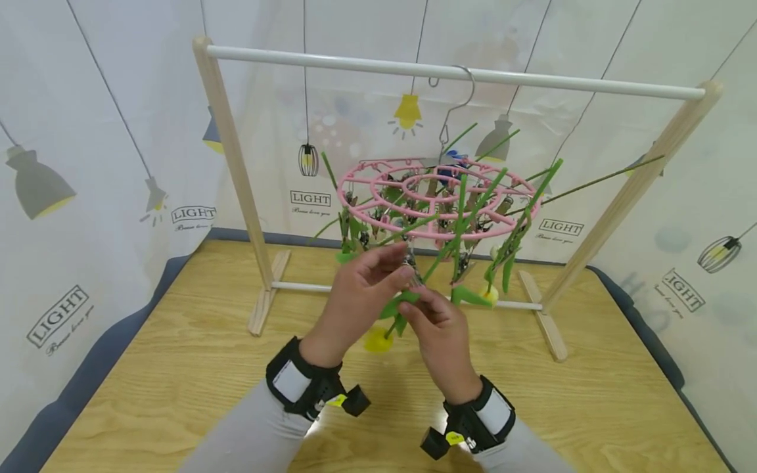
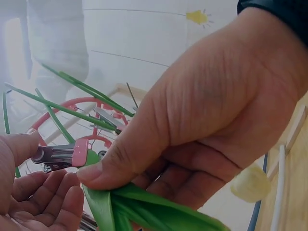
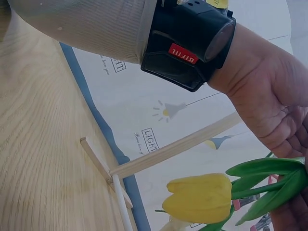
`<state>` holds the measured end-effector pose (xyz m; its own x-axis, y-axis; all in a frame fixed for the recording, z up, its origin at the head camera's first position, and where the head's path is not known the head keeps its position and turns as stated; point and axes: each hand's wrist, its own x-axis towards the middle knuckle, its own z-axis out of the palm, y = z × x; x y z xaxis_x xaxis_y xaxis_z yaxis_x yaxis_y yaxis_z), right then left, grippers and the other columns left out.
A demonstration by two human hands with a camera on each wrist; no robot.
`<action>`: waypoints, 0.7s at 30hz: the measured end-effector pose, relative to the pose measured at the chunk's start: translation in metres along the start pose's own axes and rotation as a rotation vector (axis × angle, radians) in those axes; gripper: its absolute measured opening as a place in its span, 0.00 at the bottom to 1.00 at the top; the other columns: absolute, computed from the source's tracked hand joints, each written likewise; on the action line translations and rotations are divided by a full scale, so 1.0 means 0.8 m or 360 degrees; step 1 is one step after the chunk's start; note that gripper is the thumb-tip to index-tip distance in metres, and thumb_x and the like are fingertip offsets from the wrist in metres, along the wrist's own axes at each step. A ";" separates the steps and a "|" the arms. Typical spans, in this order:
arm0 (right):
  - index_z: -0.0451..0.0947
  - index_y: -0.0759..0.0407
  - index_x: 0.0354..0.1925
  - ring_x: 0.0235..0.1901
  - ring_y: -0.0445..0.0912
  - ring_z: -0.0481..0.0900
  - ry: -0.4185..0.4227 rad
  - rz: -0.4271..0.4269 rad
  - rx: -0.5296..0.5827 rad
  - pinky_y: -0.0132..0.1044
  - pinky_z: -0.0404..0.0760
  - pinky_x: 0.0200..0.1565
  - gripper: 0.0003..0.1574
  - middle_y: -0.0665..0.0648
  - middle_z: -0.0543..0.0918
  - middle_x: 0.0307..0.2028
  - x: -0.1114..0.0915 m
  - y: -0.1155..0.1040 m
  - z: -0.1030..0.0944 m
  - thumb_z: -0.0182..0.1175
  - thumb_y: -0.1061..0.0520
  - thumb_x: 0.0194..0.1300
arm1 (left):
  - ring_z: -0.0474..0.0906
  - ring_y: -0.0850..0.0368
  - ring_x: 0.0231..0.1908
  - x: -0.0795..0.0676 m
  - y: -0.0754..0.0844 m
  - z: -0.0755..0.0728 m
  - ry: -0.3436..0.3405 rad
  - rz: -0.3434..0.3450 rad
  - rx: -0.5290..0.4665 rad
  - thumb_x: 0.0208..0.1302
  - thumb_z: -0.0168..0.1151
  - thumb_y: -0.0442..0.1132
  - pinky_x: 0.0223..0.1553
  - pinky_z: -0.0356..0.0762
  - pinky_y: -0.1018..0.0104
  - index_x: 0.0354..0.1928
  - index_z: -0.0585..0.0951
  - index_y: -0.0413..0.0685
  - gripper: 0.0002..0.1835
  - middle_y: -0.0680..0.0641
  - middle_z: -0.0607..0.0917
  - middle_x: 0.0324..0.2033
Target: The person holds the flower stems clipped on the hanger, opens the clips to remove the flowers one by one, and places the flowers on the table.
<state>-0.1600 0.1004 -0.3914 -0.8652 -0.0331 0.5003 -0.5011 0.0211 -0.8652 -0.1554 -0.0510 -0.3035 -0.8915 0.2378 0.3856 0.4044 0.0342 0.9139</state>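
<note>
The yellow artificial tulip with green plastic leaves (image 3: 199,197) hangs head-down below the round pink plastic drying rack (image 1: 426,234), its bloom above the pale wooden surface (image 1: 177,368). The right hand (image 1: 443,335) is the nearer one: its thumb and fingers pinch the tulip's leaves close to the stem. The left hand (image 1: 361,295) has its thumb and fingers around a small silver metal clip with a pink tip (image 2: 62,155).

The relation that matters, I judge, is clip to stem: in the left wrist view the pink tip is right beside the right thumb, against the greenery. The tulip's long axis slopes, bloom low towards the person, stem rising towards the rack. Whether the clip bites the stem, I cannot tell.
</note>
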 end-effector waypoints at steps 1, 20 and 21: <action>0.79 0.59 0.46 0.23 0.52 0.69 -0.0001 -0.0001 -0.0023 0.33 0.70 0.25 0.12 0.53 0.79 0.28 -0.001 0.000 -0.003 0.59 0.60 0.62 | 0.76 0.59 0.47 0.001 -0.001 0.002 -0.0018 -0.0018 -0.0034 0.64 0.59 0.41 0.51 0.78 0.57 0.60 0.72 0.43 0.23 0.43 0.80 0.50; 0.79 0.59 0.43 0.23 0.49 0.70 0.0017 0.0025 -0.0117 0.32 0.71 0.24 0.11 0.48 0.80 0.28 -0.002 0.003 -0.025 0.60 0.58 0.62 | 0.78 0.52 0.41 0.015 -0.047 0.028 -0.0006 -0.0079 -0.0365 0.58 0.63 0.53 0.40 0.80 0.60 0.48 0.80 0.52 0.19 0.45 0.84 0.39; 0.79 0.59 0.43 0.23 0.49 0.70 0.0021 0.0024 -0.0115 0.32 0.71 0.24 0.10 0.49 0.80 0.27 -0.002 0.003 -0.025 0.60 0.58 0.62 | 0.78 0.52 0.41 0.015 -0.046 0.029 -0.0007 -0.0078 -0.0370 0.58 0.63 0.53 0.40 0.80 0.61 0.48 0.80 0.52 0.19 0.45 0.84 0.39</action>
<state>-0.1604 0.1206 -0.3938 -0.8726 -0.0194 0.4880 -0.4876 0.0935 -0.8681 -0.1762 -0.0271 -0.3358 -0.9078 0.2458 0.3399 0.3023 -0.1784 0.9364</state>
